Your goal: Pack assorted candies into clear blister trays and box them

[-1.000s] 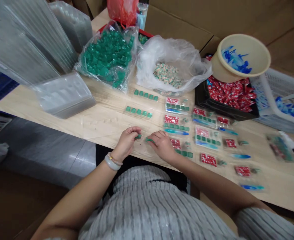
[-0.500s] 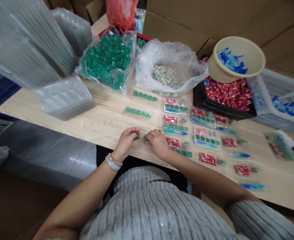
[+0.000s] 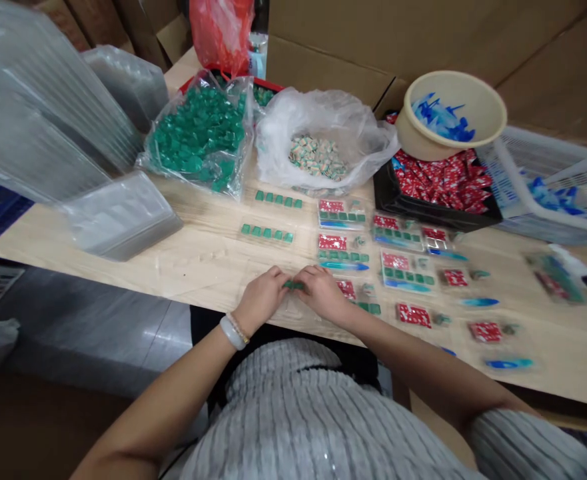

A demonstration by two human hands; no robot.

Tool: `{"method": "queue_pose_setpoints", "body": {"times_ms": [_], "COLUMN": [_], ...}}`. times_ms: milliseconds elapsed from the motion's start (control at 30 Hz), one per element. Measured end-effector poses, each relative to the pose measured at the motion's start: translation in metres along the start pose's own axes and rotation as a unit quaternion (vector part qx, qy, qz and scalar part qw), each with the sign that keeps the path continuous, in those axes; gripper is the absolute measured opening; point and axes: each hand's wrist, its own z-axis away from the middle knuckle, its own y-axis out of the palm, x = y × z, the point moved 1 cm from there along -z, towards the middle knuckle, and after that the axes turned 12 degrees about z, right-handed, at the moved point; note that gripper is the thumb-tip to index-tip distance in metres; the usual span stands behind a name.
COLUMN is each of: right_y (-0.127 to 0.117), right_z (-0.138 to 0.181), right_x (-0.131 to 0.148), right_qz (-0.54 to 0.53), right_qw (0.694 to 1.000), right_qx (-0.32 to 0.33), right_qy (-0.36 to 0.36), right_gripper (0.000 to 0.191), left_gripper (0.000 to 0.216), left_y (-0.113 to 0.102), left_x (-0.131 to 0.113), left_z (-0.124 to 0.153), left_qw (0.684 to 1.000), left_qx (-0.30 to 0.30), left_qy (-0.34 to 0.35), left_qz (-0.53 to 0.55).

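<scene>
My left hand and my right hand meet near the front edge of the table. Both are closed, with fingertips pinching small green square pieces between them. The fingers partly hide how many pieces there are. Below the hands lies a clear plastic tray. Beyond them, a clear tray holds a row of green squares, and another such row lies farther back. Close to my right hand are filled clear trays with red-and-white packets, green squares and a blue pen-like tool.
Farther back stand a bag of green pieces, a white bag of small patterned pieces, a cream bucket and a black box of red packets. Clear plastic trays are stacked at left; a white basket is at right.
My hands have come together, the left moving right, so the green pieces they hold now meet. The whole view has shifted slightly.
</scene>
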Motion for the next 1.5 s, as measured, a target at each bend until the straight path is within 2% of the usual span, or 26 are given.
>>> {"method": "queue_pose_setpoints", "body": {"times_ms": [133, 567, 733, 967, 1200, 1333, 1400, 1467, 1500], "right_y": [0.002, 0.002, 0.001, 0.001, -0.011, -0.017, -0.017, -0.015, -0.014], "right_z": [0.000, -0.001, -0.001, -0.004, 0.001, 0.004, 0.005, 0.006, 0.006], "right_x": [-0.001, -0.003, -0.003, -0.004, 0.000, 0.000, 0.000, -0.001, 0.000], "right_qz": [-0.007, -0.024, -0.051, -0.111, 0.048, 0.057, 0.046, 0.034, 0.029], "right_qw": [1.000, 1.000, 0.999, 0.992, 0.997, 0.997, 0.998, 0.998, 0.999], "right_qx": [-0.001, -0.008, -0.013, -0.012, -0.039, -0.034, -0.034, -0.042, -0.046], "right_qy": [0.006, 0.007, 0.014, 0.060, 0.038, 0.026, 0.020, 0.010, -0.001], "right_gripper": [0.015, 0.014, 0.013, 0.008, 0.009, 0.013, 0.015, 0.019, 0.021], "left_gripper": [0.020, 0.015, 0.015, 0.013, 0.020, 0.018, 0.018, 0.021, 0.026], "left_y": [0.003, 0.003, 0.005, 0.007, 0.010, 0.014, 0.013, 0.006, 0.000], "left_x": [0.005, 0.014, 0.015, 0.012, 0.001, -0.006, -0.006, -0.004, -0.002], "left_z": [-0.004, -0.007, -0.008, -0.008, -0.009, -0.012, -0.013, -0.011, -0.009], "left_qw": [0.998, 0.999, 0.999, 1.000, 0.991, 0.976, 0.979, 0.993, 0.999], "left_qx": [0.015, -0.001, 0.003, 0.009, 0.051, 0.071, 0.071, 0.051, 0.021], "left_qy": [-0.005, 0.033, 0.033, 0.024, 0.015, -0.012, -0.017, -0.006, -0.006], "left_qz": [-0.059, 0.030, 0.025, -0.013, -0.127, -0.205, -0.189, -0.107, -0.043]}}
